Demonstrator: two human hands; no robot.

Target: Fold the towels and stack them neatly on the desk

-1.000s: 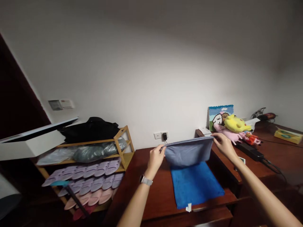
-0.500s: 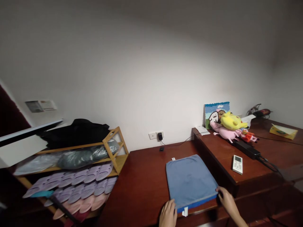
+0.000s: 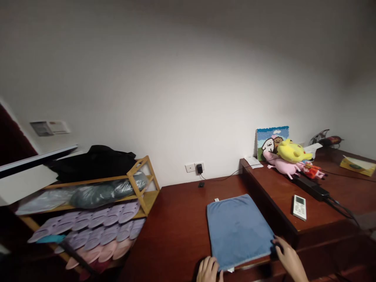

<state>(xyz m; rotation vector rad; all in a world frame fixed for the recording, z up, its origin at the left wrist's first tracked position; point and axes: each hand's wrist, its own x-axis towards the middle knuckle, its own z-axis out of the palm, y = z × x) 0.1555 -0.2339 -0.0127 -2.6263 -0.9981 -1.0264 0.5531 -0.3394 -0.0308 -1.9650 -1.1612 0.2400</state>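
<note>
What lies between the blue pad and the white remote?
In the head view, the dark side of the raised wooden desktop runs between the blue pad and the white remote.

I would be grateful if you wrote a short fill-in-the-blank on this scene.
The folded cloth is ____ in colour.
The right hand is at the cloth's near ____ corner.
Beside the pink plush pig sits a ____ plush toy.

Missing words: blue; right; yellow.
</note>
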